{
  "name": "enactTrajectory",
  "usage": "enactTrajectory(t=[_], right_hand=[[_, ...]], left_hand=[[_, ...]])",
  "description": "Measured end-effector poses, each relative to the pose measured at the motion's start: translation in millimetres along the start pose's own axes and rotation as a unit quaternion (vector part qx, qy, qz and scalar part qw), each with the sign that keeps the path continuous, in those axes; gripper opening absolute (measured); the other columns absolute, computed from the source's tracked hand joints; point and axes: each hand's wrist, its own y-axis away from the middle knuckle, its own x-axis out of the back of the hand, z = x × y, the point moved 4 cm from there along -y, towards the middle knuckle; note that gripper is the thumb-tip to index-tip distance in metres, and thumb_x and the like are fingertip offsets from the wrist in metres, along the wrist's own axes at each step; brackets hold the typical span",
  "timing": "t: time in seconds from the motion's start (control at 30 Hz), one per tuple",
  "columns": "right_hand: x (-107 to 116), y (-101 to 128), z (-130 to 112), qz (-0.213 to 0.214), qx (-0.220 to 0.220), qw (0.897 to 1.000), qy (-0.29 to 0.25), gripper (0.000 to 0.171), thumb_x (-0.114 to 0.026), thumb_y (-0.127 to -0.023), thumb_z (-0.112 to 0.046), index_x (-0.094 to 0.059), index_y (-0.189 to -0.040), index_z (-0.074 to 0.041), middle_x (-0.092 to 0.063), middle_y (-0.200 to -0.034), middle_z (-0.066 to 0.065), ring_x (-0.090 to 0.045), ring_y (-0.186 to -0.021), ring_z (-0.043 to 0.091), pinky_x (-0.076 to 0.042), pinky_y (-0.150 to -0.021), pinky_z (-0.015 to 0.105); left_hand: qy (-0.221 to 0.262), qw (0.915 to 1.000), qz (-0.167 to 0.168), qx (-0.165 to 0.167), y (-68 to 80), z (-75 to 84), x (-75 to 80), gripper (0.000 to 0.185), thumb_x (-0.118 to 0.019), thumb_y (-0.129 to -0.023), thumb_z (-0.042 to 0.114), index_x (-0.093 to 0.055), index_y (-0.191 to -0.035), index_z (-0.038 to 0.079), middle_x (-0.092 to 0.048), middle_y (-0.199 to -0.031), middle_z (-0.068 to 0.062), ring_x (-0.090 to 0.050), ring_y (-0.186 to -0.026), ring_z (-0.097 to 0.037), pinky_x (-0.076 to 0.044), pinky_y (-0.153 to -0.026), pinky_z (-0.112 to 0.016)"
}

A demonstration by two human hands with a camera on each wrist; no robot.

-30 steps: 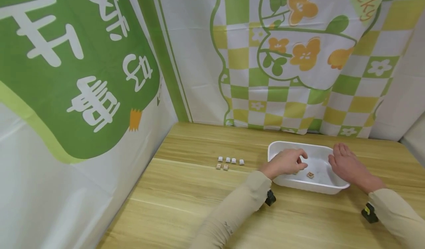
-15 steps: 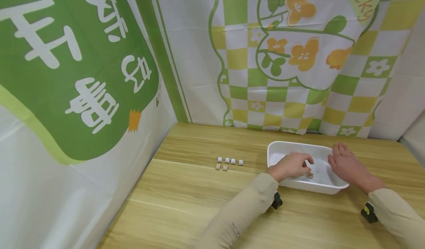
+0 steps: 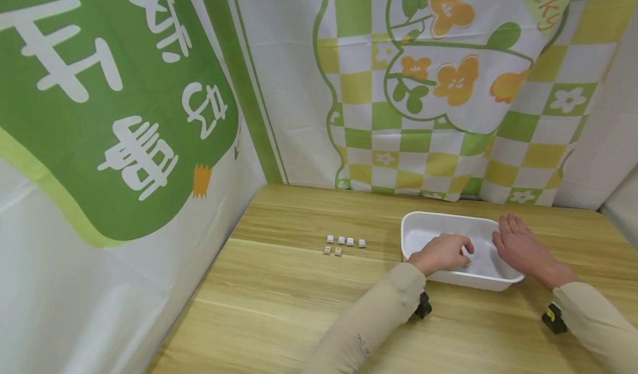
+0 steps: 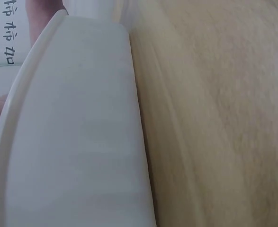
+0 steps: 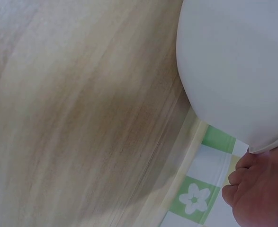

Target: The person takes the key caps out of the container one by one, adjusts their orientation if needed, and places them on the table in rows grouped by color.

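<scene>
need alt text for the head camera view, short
A person's left hand reaches into a white tray on a wooden table, fingers curled at its floor, while the right hand rests on the tray's right rim. Six small tiles lie in two rows left of the tray, before green floral curtains.
</scene>
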Motion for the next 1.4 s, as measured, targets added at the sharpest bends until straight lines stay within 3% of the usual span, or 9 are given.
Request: enactTrajectory(t=[0.33, 0.97, 1.4], right_hand=[[0, -1, -2, 0.019, 0.009, 1.0, 0.014, 0.056, -0.031, -0.104, -0.018, -0.028, -0.132, 0.03, -0.026, -0.139, 0.053, -0.027, -0.13, 0.064, -0.026, -0.11, 0.066], [0, 3, -3, 0.014, 0.018, 1.0, 0.005, 0.057, -0.029, -0.105, -0.02, -0.025, -0.133, 0.029, -0.023, -0.139, 0.053, -0.025, -0.131, 0.064, -0.023, -0.111, 0.066], [1, 2, -4, 0.017, 0.017, 1.0, 0.012, 0.056, -0.032, -0.105, -0.018, -0.027, -0.133, 0.03, -0.026, -0.139, 0.053, -0.027, -0.13, 0.064, -0.025, -0.11, 0.067]], left_hand=[[-0.012, 0.9987, -0.018, 0.047, -5.9, 1.6, -8.6, 0.02, -0.069, -0.089, 0.035, -0.07, -0.109, 0.035, -0.067, -0.11, 0.02, -0.062, -0.096, -0.001, -0.044, -0.072, -0.018], [-0.029, 0.9969, -0.054, 0.05, -9.7, 4.1, -16.5, 0.016, -0.074, -0.084, 0.037, -0.069, -0.099, 0.033, -0.061, -0.084, 0.019, -0.056, -0.077, -0.001, -0.042, -0.062, -0.021], [-0.07, 0.9954, -0.038, 0.053, -9.8, 3.6, -16.6, 0.012, -0.072, -0.086, 0.036, -0.061, -0.087, 0.031, -0.059, -0.08, 0.016, -0.054, -0.072, -0.003, -0.042, -0.057, -0.026]])
